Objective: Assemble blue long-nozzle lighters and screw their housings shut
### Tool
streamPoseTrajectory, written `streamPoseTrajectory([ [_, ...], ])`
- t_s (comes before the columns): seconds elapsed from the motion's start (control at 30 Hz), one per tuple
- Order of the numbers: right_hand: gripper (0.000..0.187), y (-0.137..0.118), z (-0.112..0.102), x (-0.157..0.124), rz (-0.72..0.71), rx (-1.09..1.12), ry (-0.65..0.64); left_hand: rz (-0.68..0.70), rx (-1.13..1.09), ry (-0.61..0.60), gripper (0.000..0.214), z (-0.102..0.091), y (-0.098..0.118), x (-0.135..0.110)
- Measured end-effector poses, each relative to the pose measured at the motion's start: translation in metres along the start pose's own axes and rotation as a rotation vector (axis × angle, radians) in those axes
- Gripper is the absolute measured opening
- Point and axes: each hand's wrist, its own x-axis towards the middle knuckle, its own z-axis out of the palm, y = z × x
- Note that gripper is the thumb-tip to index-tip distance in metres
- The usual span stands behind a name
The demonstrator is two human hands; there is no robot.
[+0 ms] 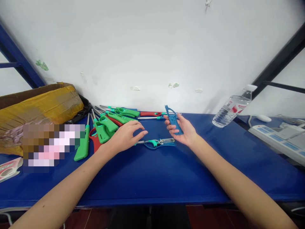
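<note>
Right hand (185,129) has its fingers pinching a blue lighter shell (173,119), tilted up over the back middle of the bench (152,178). Left hand (126,135) is loosely spread and holds nothing, with its fingertips just beside the open lighter half (157,143) lying flat. Its wrist covers part of the green and red lighter pile (107,122). The cardboard box (40,108) at the left edge is partly blurred out.

I read this as a small assembly workshop: a blue workbench (152,178) set against a bare white wall (152,47), a heap of long-nosed lighters (107,122) at its back left, a taped cardboard carton (40,108) on its left end, and power strips (276,136) on its right end.
</note>
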Motion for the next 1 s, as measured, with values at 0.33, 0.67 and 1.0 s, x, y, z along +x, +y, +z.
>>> streamPoseTrajectory([
  [0.33,0.049,-0.001,0.000,-0.006,-0.130,-0.360,-0.026,-0.031,0.039,-0.020,0.037,-0.001,-0.001,0.000],
  [0.67,0.046,0.005,-0.019,-0.010,-0.665,-1.598,-0.166,-0.139,0.025,0.111,0.040,-0.005,-0.008,0.002],
  [1.0,0.038,0.018,-0.007,-0.009,-0.679,-1.620,-0.438,0.038,-0.098,-0.159,0.042,-0.011,-0.005,0.000],
])
